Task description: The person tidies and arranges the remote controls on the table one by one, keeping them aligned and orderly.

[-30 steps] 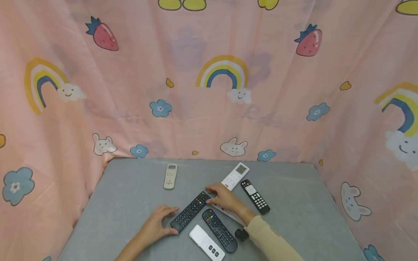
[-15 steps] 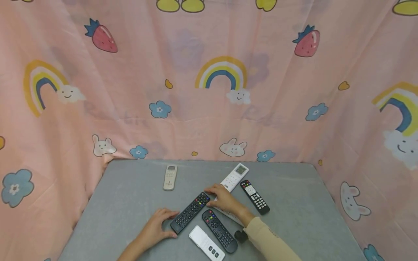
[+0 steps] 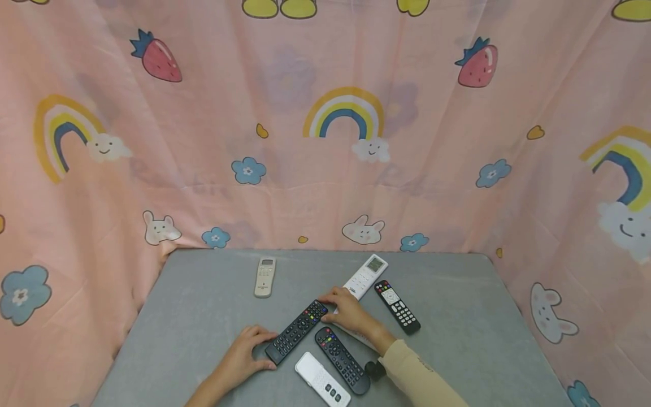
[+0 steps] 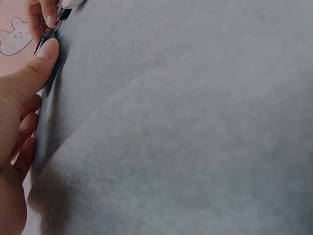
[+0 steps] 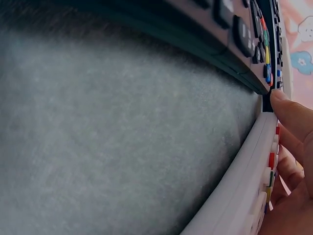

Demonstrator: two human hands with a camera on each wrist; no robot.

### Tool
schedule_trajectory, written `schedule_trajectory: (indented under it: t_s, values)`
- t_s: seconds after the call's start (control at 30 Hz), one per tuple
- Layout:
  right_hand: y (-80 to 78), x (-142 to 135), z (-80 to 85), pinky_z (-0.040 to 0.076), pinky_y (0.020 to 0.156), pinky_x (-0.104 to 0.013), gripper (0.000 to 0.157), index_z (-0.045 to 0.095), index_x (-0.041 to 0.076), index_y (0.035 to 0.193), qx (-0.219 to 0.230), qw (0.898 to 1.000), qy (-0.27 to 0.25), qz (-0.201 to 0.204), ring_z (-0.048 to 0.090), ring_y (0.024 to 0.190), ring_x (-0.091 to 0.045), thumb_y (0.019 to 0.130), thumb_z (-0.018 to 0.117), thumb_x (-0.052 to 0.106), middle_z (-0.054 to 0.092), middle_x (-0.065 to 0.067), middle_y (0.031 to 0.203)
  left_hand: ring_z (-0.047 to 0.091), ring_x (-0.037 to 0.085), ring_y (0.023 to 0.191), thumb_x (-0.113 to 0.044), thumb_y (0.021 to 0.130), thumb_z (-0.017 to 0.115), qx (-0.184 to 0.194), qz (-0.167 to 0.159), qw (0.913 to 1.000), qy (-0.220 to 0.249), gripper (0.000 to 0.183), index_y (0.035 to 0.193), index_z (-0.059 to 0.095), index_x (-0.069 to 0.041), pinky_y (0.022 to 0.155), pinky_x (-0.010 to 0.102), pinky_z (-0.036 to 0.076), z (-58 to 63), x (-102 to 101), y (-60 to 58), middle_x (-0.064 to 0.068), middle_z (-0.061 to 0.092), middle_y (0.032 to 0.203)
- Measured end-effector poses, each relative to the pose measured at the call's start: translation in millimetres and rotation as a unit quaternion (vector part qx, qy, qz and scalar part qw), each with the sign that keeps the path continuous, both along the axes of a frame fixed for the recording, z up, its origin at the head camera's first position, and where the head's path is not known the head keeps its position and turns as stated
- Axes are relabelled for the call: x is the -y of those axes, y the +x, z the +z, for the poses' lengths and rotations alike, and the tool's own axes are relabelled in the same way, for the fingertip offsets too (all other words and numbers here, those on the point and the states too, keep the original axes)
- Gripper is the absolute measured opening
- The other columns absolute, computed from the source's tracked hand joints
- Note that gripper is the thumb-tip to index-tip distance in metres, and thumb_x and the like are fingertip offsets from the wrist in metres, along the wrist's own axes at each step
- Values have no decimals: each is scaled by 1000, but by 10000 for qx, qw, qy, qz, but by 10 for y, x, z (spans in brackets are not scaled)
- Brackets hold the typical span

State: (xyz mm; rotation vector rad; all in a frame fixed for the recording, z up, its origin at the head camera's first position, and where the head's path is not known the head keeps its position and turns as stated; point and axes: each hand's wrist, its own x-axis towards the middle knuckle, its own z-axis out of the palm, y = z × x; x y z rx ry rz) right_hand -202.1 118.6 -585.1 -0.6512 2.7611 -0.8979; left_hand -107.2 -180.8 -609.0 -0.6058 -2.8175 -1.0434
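A long black remote control (image 3: 296, 332) lies slantwise on the grey table, its buttons facing up. My left hand (image 3: 241, 356) holds its lower left end between thumb and fingers; the left wrist view shows the thumb (image 4: 48, 51) against its dark edge. At the upper right end, my right hand (image 3: 353, 314) pinches it with the thumb and fingers. Under the right hand and forearm, a white remote control with coloured buttons (image 5: 239, 181) is mostly hidden in the head view. A rounded black remote control (image 3: 342, 362) lies just below the right hand.
Near the front is a white remote with a few dark buttons (image 3: 322, 380). A small black object (image 3: 375, 370) touches the right sleeve. Farther back lie a cream remote (image 3: 265, 277), a white remote with a screen (image 3: 366, 276) and a black remote with white buttons (image 3: 398, 307).
My left hand has shifted slightly nearer the front while staying at the long black remote control's end. The right hand and the remotes are almost where they were.
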Motion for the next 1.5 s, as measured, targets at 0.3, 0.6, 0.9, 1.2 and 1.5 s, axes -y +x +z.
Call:
schedule_trajectory:
  t_s: [0.3,0.6,0.9,1.2,1.5]
  values:
    - [10,12,4,45,102,-45,49,67,16,127,133,9998,-155,-90,53,112,-19,81,78,29,62,0,116,54,7,102,-35,58,89,68,102,9999,40,62,116,72,-23,92,33,50,7,-13,19,-16,64,106]
    - [10,24,44,45,102,-46,48,67,15,127,337,9988,-309,-196,53,112,-20,82,78,28,62,0,115,54,6,100,-35,58,89,114,109,9998,115,62,116,73,-22,90,31,50,20,-21,10,-16,65,105]
    - [-31,8,87,44,106,-50,50,64,13,130,484,9960,-733,-164,55,117,-24,84,76,27,65,-5,121,56,6,99,-37,59,87,33,179,9990,407,62,117,72,-23,90,31,51,50,-43,-10,-14,68,105]
    - [-129,41,380,52,92,-35,42,64,9,130,490,9864,-1557,-198,61,107,-22,90,71,19,68,-9,121,59,6,89,-36,61,86,-844,-2,9947,590,58,114,72,-17,81,27,52,152,-136,-92,-12,70,97]
    - [-184,34,388,52,89,-28,41,65,10,128,390,9846,-1671,-323,62,105,-22,89,72,18,70,-9,119,63,7,85,-32,63,85,-685,106,9928,978,58,116,72,-14,79,24,54,144,-154,-110,-9,72,96]
